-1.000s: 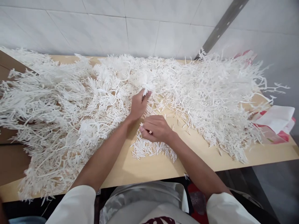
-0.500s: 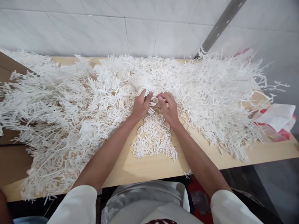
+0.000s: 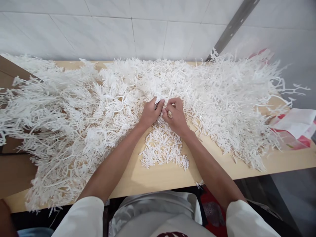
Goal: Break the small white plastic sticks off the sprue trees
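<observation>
My left hand (image 3: 150, 113) is closed, thumb against fingers, on a white plastic sprig (image 3: 158, 99) whose tips poke out above the thumb. Close beside it on the right, my right hand (image 3: 175, 118) is curled in a pinch, its fingertips near the left thumb. Whatever the right fingertips hold is too small to make out. Below both hands lies a small heap of short white sticks (image 3: 164, 148) on the wooden table (image 3: 158, 179). A mass of branched white plastic pieces (image 3: 98, 98) spreads behind and to the left of the hands.
More branched white pieces (image 3: 229, 108) are piled on the right. A white and red plastic bag (image 3: 296, 126) lies at the table's right end. Cardboard (image 3: 17, 174) stands at the left. A tiled wall (image 3: 108, 36) with a metal upright (image 3: 234, 28) runs behind the table.
My right hand has shifted slightly left and down, its fingers now drawn into a pinch nearer the left thumb. The sprig shows less above my left hand.
</observation>
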`<state>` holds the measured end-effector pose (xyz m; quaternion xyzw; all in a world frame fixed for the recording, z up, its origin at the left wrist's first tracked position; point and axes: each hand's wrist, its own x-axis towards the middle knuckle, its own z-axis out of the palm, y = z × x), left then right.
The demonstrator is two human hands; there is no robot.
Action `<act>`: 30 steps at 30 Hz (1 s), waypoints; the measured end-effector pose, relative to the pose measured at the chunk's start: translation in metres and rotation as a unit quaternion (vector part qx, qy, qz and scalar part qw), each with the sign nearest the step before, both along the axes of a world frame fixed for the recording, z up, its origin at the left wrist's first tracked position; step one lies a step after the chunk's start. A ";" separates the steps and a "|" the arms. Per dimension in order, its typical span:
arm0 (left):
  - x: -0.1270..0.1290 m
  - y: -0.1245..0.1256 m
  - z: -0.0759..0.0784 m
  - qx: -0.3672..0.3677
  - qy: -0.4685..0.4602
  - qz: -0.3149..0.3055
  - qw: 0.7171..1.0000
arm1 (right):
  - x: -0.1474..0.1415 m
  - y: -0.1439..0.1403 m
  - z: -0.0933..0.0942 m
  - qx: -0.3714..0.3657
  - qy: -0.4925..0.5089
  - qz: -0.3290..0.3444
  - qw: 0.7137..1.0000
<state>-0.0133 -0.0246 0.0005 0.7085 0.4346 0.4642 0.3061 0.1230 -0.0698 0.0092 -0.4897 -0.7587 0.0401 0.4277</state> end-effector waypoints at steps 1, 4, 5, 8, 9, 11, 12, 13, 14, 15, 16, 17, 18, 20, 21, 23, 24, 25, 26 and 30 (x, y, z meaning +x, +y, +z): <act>0.000 0.001 0.000 -0.003 0.001 0.001 1.000 | 0.000 -0.002 0.002 0.001 0.000 0.012 1.000; -0.002 0.004 -0.001 -0.028 -0.025 0.036 0.999 | -0.005 -0.011 0.006 0.023 0.022 0.054 0.998; -0.002 0.005 -0.002 -0.040 -0.037 0.048 0.997 | -0.007 -0.014 0.007 0.035 0.027 0.070 0.997; -0.003 0.004 -0.002 -0.063 -0.047 0.013 0.997 | -0.012 -0.019 0.008 0.057 -0.002 0.093 0.994; -0.002 0.003 -0.001 -0.064 -0.044 -0.008 0.997 | -0.012 -0.018 0.007 0.063 0.002 0.076 0.995; -0.002 0.001 -0.001 -0.065 -0.053 -0.021 0.996 | -0.008 -0.014 0.004 0.065 0.053 -0.002 0.996; -0.002 0.001 -0.002 -0.066 -0.065 -0.014 0.996 | -0.006 -0.011 0.003 0.054 0.095 -0.050 0.993; -0.002 0.001 -0.002 -0.067 -0.079 -0.004 0.995 | -0.003 -0.008 0.002 0.033 0.138 -0.088 0.986; -0.002 0.002 -0.002 -0.069 -0.091 0.003 0.993 | 0.000 -0.005 0.002 0.004 0.173 -0.109 0.979; -0.002 0.002 -0.003 -0.071 -0.097 0.004 0.993 | 0.002 -0.003 0.001 -0.032 0.196 -0.110 0.974; -0.002 0.002 -0.003 -0.071 -0.096 0.000 0.993 | 0.004 -0.001 0.001 -0.067 0.204 -0.092 0.972; -0.002 0.003 -0.003 -0.069 -0.090 -0.008 0.994 | 0.005 0.001 0.001 -0.097 0.200 -0.067 0.973; -0.002 0.002 -0.003 -0.065 -0.081 -0.018 0.994 | 0.006 0.002 0.001 -0.120 0.190 -0.043 0.973; -0.002 0.002 -0.003 -0.053 -0.067 -0.036 0.996 | 0.006 0.003 0.000 -0.148 0.172 -0.011 0.974; -0.002 0.002 -0.003 -0.047 -0.063 -0.042 0.996 | 0.006 0.003 0.000 -0.155 0.173 -0.005 0.973; -0.002 0.001 -0.002 -0.036 -0.053 -0.046 0.997 | 0.006 0.002 0.000 -0.167 0.189 0.005 0.968; -0.002 0.001 -0.002 -0.032 -0.043 -0.044 0.998 | 0.006 0.002 0.000 -0.170 0.197 0.010 0.965; -0.001 0.001 -0.002 -0.028 -0.027 -0.039 0.998 | 0.005 0.001 0.000 -0.171 0.203 0.014 0.964; -0.001 0.001 -0.002 -0.022 -0.009 -0.033 0.999 | 0.005 0.001 0.001 -0.169 0.206 0.015 0.964; 0.001 0.001 -0.005 0.014 0.043 -0.006 0.999 | 0.004 -0.001 0.003 -0.172 0.227 0.020 0.959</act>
